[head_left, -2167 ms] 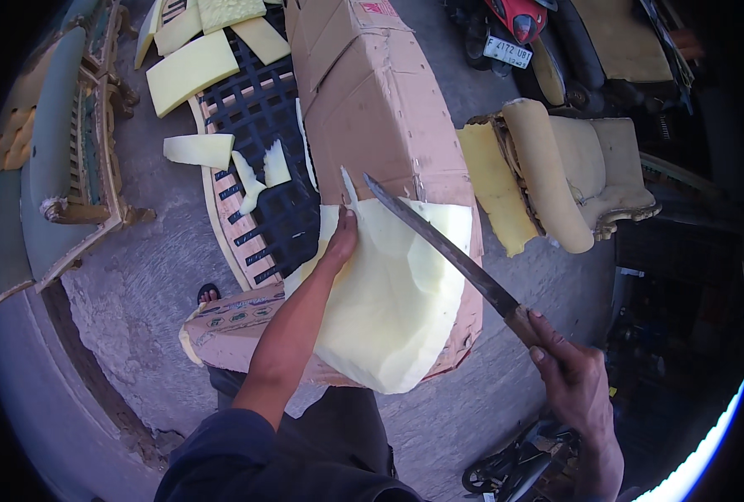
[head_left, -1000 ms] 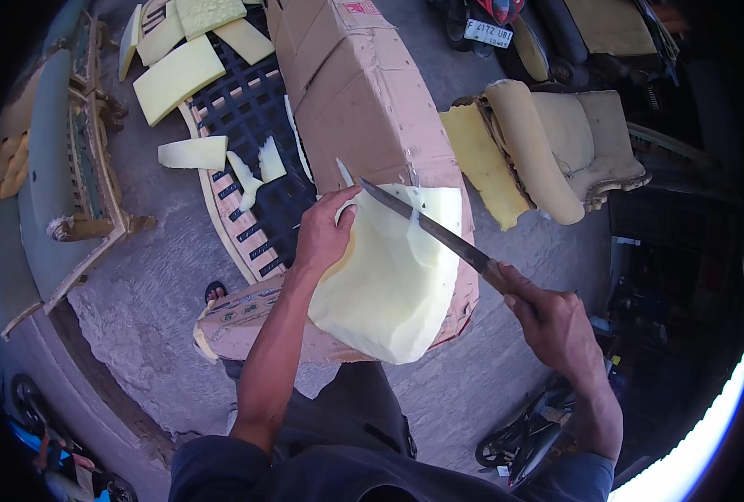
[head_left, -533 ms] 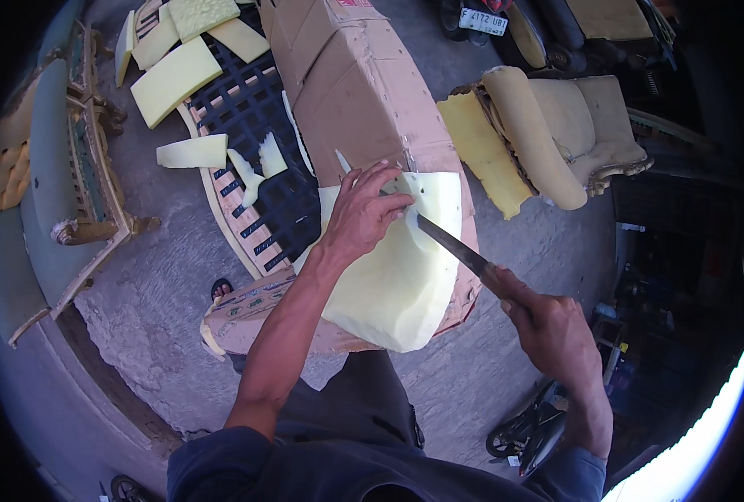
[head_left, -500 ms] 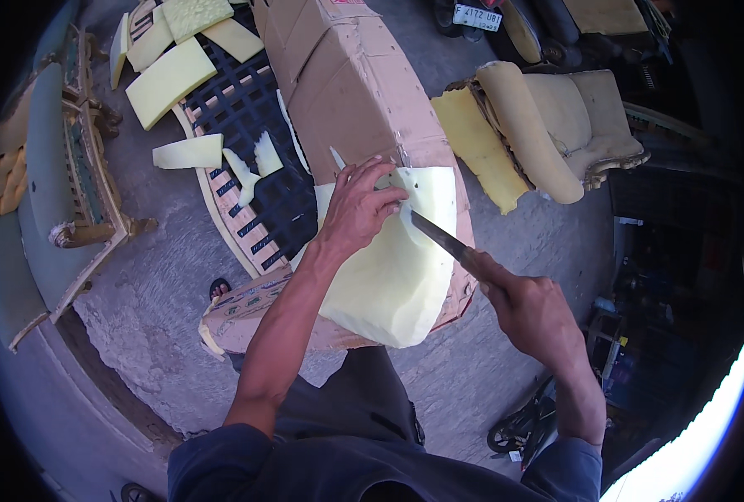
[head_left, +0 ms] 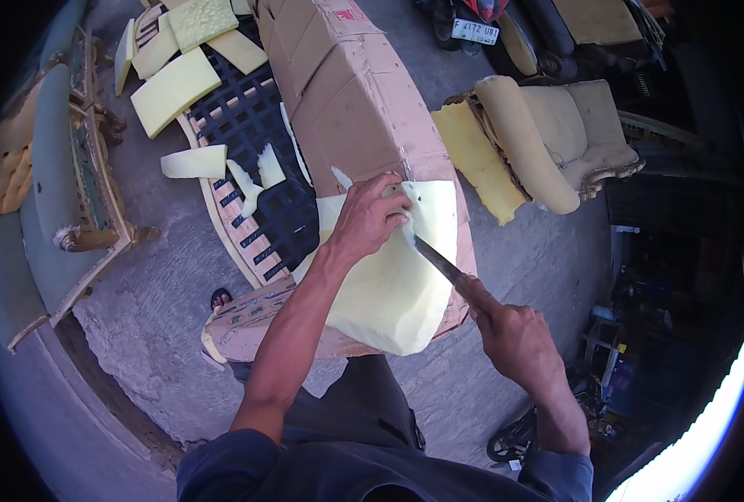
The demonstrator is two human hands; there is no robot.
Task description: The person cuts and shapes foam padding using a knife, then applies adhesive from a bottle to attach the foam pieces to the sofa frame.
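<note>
A pale yellow foam sheet [head_left: 386, 289] drapes over the cardboard-covered corner of a sofa frame [head_left: 351, 117]. My left hand [head_left: 367, 216] lies on its upper part, fingers bent and closed on a lifted bit of the foam. From the lower right comes my right hand [head_left: 518, 341], wrapped round the handle of a long-bladed knife [head_left: 438, 261]. The blade's tip meets the foam just beside my left fingertips, at a cut or fold there. My left fingers hide part of that spot. A thin foam sliver [head_left: 342, 177] rests on the cardboard beyond my left hand.
Foam offcuts [head_left: 256, 180] and several foam slabs [head_left: 175, 90] lie on the black webbing [head_left: 236, 117] to the left. A blue-grey sofa [head_left: 54, 159] stands far left, a beige sofa [head_left: 548, 142] at right. Behind is a parked motorcycle [head_left: 475, 32]. A sandalled foot [head_left: 220, 297] shows below the frame.
The knife and my right hand have shifted slightly down and left. My left hand stays on the foam. The whole view has shifted a little.
</note>
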